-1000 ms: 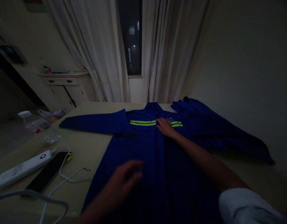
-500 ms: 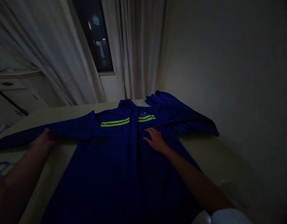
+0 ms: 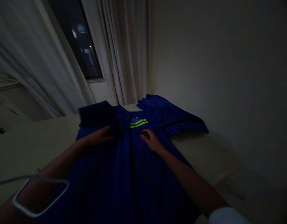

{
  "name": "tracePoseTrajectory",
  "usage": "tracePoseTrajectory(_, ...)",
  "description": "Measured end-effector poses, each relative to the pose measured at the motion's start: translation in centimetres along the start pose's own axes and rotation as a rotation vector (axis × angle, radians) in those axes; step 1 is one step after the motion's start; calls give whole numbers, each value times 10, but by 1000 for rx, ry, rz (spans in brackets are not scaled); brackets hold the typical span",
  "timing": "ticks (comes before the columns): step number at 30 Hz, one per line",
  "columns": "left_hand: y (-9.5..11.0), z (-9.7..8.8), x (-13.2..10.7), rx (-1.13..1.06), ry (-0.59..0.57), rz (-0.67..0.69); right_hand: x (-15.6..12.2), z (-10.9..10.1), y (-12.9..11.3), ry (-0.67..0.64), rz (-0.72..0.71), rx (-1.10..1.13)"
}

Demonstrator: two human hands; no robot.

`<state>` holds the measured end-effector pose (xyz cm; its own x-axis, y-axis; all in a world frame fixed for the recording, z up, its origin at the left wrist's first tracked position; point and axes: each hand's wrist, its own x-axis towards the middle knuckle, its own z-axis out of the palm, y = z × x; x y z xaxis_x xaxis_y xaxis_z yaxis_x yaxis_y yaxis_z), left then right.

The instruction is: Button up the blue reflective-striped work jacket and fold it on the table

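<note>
Navy work shirt lying spread near far edge of worktop, lime reflective stripes showing on chest. Shirt's sleeve lying raised across collar, left hand touching shirt just below, grip unclear. Right hand resting on chest, fingers open. White cable hanging across view.

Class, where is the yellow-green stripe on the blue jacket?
In the head view, the stripe crosses the chest of the jacket just above the right hand, below the collar.
</note>
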<state>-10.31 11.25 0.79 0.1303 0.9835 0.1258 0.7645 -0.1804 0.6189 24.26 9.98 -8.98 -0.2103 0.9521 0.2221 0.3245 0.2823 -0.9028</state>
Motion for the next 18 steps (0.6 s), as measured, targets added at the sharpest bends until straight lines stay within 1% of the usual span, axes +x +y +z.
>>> tracePoseTrajectory(1, 4, 13, 0, -17, -76, 66, 3, -3, 3, 40, 60, 81)
tracePoseTrajectory(2, 3, 21, 0, -11, -125, 119, 6, -6, 5, 78, 117, 158)
tracePoseTrajectory(3, -1, 26, -2, 15, -134, 148, 8, -9, 6, 111, 168, 233)
tracePoseTrajectory(4, -9, 26, -4, 53, -94, 146, 11, -12, 7, 136, 210, 305)
tracePoseTrajectory(5, -19, 24, -8, 109, -36, 116, 13, -14, 8, 150, 242, 373)
tracePoseTrajectory(7, -41, 17, -19, 260, 82, -12, 15, -17, 7, 148, 280, 478)
tracePoseTrajectory(10, -73, 9, -41, 472, 247, -298, 15, -17, 5, 142, 295, 541)
tracePoseTrajectory(12, -88, 10, -55, 541, 313, -444, 13, -16, 4, 164, 305, 559)
tracePoseTrajectory(13, -94, 12, -60, 563, 322, -480, 12, -16, 3, 180, 315, 560)
tracePoseTrajectory(15, -102, 17, -66, 598, 292, -478, 15, -16, 1, 200, 357, 526)
tracePoseTrajectory(17, -105, 21, -68, 627, 254, -444, 24, -16, -3, 191, 390, 406)
tracePoseTrajectory(18, -105, 23, -68, 637, 249, -436, 33, -15, -6, 182, 375, 307)
